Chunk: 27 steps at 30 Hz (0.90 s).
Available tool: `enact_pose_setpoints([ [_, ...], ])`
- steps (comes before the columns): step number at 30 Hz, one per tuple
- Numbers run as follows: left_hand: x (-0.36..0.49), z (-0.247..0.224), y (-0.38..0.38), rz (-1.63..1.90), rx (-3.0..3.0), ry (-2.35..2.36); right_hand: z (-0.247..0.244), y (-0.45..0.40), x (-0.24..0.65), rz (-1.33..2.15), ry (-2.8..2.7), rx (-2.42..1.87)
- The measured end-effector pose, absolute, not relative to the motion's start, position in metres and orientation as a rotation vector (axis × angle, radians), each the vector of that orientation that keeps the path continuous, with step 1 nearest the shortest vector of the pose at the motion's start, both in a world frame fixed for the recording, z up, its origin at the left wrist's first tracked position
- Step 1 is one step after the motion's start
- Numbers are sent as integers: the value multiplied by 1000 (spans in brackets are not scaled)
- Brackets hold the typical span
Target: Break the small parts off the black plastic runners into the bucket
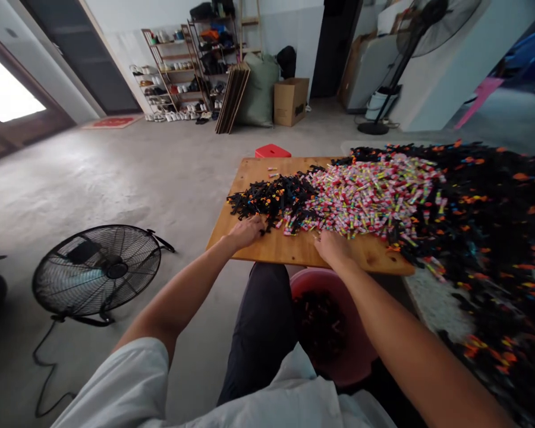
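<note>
A wooden table [267,252] carries a pile of small black pieces [274,195] with orange and yellow tips, and to its right a heap of pink, white and yellow-green tubes [370,193]. My left hand [248,230] is at the near edge of the black pile, its fingers closed around a small black piece. My right hand [332,245] rests near the front edge of the tube heap, fingers pinched together; what they hold is too small to make out.
Below the table's front edge stands a red tub [361,351] with dark pieces inside. Larger heaps of black pieces [490,220] lie at the right. A black floor fan [100,270] stands at left, and a red stool [273,151] behind the table.
</note>
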<state>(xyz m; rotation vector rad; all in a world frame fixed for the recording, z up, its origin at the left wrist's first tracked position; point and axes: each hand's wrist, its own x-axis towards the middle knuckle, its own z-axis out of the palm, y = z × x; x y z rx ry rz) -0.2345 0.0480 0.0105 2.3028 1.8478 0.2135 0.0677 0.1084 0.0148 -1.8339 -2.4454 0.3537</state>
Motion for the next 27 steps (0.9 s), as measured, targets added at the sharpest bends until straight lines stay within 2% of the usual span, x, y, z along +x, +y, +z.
enact_pose_setpoints([
  [3,-236,14,33,188,2310,1795,6,100,81,556,-2242,-1794],
  [8,-235,10,15,138,2379,1821,-13,62,93,1365,-1633,-1387],
  [11,-228,8,11,202,2396,1808,-15,37,92,1619,-1349,-1135],
  [16,-196,16,-4,553,2042,1758,-1,17,90,1676,-1259,-993],
  [20,-153,27,-18,922,1497,1320,12,7,94,1692,-1234,-943],
  [27,-103,38,-27,1046,1092,895,30,-9,106,1646,-1187,-975],
])
